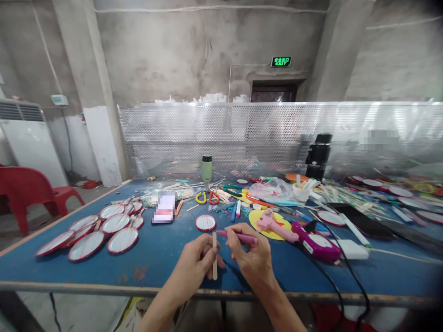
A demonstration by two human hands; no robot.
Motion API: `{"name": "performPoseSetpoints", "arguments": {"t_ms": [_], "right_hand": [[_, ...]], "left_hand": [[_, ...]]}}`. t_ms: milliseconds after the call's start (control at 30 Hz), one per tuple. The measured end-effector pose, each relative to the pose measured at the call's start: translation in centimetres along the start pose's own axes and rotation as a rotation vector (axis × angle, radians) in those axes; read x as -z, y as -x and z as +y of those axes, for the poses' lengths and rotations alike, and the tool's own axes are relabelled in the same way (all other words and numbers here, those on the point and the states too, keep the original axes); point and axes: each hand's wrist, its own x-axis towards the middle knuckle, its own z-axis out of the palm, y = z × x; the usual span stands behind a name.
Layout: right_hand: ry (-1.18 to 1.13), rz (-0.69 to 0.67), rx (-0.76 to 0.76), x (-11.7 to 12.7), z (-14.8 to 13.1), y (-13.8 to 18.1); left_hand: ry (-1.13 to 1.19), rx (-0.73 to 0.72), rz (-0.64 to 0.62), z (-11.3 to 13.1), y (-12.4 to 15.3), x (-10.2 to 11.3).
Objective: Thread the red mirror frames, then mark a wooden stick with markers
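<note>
Stick [215,272] beside pen [248,239]
Your left hand [196,259] pinches the stick, seemingly steadying it; your right hand [255,257] grips the pen, tip angled toward it.

Head view, blue worktop [104,275]. L hand [194,259] holds wooden stick [215,271]; R hand [255,254] holds pink pen [246,238], tip at or nr stick's upper end (contact unclear). Just beyond: red-rimmed disc [205,222]. L: cluster of similar discs [122,240], phone [165,207]. R: pink pistol-shaped tool [272,222] nr purple device [320,246]. Rear: green flask [206,170], black flask [317,159], perf. metal screen [194,133].
</note>
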Motion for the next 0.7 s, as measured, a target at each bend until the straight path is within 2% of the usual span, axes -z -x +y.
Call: {"name": "performPoseSetpoints", "arguments": {"t_ms": [700], "right_hand": [[0.012, 0.002, 0.006, -0.02, -0.01, 0.10]], "left_hand": [[-0.011, -0.009, 0.001, -0.07, -0.03, 0.06]]}}
